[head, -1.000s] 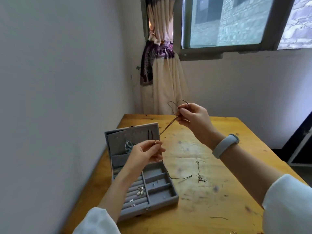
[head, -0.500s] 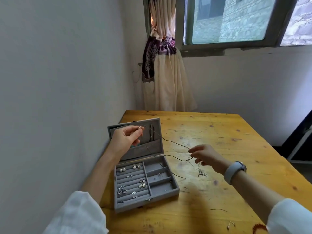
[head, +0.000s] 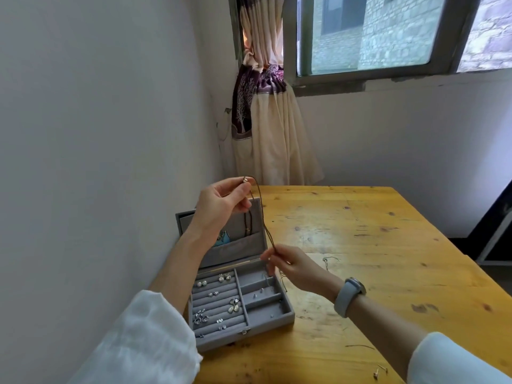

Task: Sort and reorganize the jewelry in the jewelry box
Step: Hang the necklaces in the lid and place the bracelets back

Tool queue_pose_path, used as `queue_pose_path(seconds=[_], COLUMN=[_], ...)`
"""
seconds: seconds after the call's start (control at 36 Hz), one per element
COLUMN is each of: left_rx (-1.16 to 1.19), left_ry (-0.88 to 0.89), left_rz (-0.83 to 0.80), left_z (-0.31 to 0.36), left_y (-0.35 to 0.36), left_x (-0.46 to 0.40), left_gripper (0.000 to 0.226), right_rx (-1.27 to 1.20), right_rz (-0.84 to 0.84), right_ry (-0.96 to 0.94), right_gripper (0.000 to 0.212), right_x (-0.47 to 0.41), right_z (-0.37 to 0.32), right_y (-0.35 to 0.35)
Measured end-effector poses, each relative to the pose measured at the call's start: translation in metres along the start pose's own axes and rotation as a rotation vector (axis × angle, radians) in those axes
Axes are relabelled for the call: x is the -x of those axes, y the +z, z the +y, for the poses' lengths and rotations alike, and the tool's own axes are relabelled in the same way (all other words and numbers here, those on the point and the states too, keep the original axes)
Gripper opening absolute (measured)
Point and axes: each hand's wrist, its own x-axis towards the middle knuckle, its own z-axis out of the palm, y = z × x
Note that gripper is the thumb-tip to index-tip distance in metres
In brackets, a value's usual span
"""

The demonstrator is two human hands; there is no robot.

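Observation:
A grey jewelry box (head: 285,317) stands open at the left of the wooden table, its lid upright. Several earrings sit in the ring rolls on its left side. A dark cord necklace (head: 264,225) stretches doubled between my hands above the box. My left hand (head: 221,205) pinches its upper end with the small metal clasp, raised in front of the lid. My right hand (head: 291,266) pinches the lower end just over the box's back right corner. Another dark cord hangs inside the lid above its pocket.
A thin silver chain (head: 329,260) lies on the wooden table (head: 388,245) right of my right hand. A small earring (head: 376,373) lies near the front edge. The white wall runs close along the box's left side. A curtain (head: 266,128) hangs behind the table.
My left hand rose with the clasp end above the lid. My right hand moved left to the box, pulling the cord taut and doubled between both hands.

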Motion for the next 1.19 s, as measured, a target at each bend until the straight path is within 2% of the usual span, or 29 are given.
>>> queue_pose_path(seconds=[0.08, 0.25, 0.36, 0.5, 0.58, 0.72, 0.83, 1.06, 1.19], left_rx=[0.049, 0.118, -0.104, -0.319, -0.489, -0.79, -0.905, -1.289, -1.351], left_ry=[-0.01, -0.115, -0.178, -0.227, -0.236, -0.114, -0.016, 0.088, 0.102], left_rz=[0.118, 0.331, 0.38, 0.336, 0.293, 0.253, 0.233, 0.189, 0.204], left_z=[-0.004, -0.031, -0.057, -0.087, -0.105, -0.12, -0.13, -0.157, -0.16], left_y=[-0.012, -0.033, -0.037, -0.042, -0.045, -0.04, -0.03, -0.019, -0.016], left_x=[-0.002, -0.003, -0.003, -0.005, -0.01, -0.024, -0.035, -0.036, -0.032], left_gripper=[0.015, 0.016, 0.027, 0.025, 0.023, 0.019, 0.012, 0.021, 0.025], right_rx=[-0.015, -0.238, -0.27, -0.202, -0.169, -0.163, -0.167, -0.186, -0.045], right_rz=[0.091, 0.306, 0.464, 0.589, 0.592, 0.573, 0.552, 0.486, 0.43], right_ry=[0.007, 0.08, 0.161, 0.105, 0.065, 0.033, -0.005, -0.029, -0.057], right_gripper=[0.024, 0.026, 0.027, 0.026, 0.023, 0.023, 0.023, 0.023, 0.024], right_x=[0.007, 0.007, -0.005, -0.034, -0.052, -0.079, -0.099, -0.119, -0.118], right_z=[0.012, 0.018, 0.013, -0.01, -0.026, -0.044, -0.052, -0.053, -0.05], right_y=[-0.009, -0.031, -0.045, -0.06, -0.067, -0.067, -0.062, -0.057, -0.055])
